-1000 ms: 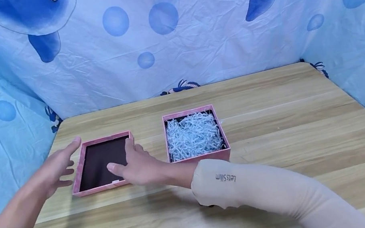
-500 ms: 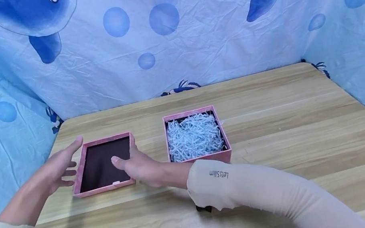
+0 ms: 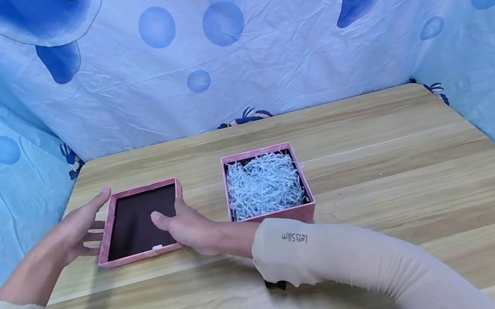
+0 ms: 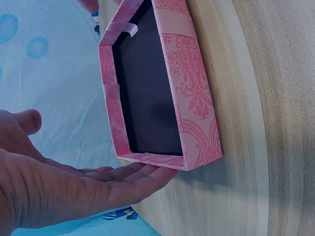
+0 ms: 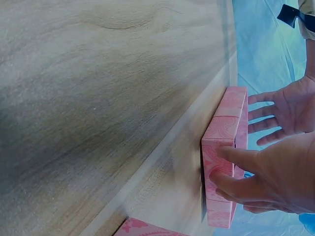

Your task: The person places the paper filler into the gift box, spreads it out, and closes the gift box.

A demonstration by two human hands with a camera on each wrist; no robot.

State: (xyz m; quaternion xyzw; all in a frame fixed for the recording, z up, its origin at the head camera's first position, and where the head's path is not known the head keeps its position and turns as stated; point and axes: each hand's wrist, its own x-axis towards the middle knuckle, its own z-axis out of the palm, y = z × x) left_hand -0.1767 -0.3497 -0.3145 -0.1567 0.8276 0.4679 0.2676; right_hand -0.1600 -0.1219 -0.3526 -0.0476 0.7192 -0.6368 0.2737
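Note:
A shallow pink patterned box lid (image 3: 134, 218) lies with its black inside facing up at the left of the table. My left hand (image 3: 77, 231) is at the lid's left side; in the left wrist view its straight fingers (image 4: 133, 184) lie along the pink end wall, thumb raised away. On the opposite side, my right hand (image 3: 193, 230) touches the outer right wall with its fingertips, its thumb held over the black inside. The right wrist view shows two fingers (image 5: 241, 157) of that hand against the patterned wall. The lid's far right corner stays visible past the hand.
A pink box (image 3: 297, 213) filled with pale blue shredded paper (image 3: 263, 185) stands right of the lid, just beyond my right forearm. The wooden table (image 3: 405, 176) meets a blue curtain (image 3: 302, 67) with whale prints at the back and sides.
My right hand has shifted from over the lid's right edge to its outer side, fingers now against the wall. My left hand has moved slightly closer to the lid's left wall.

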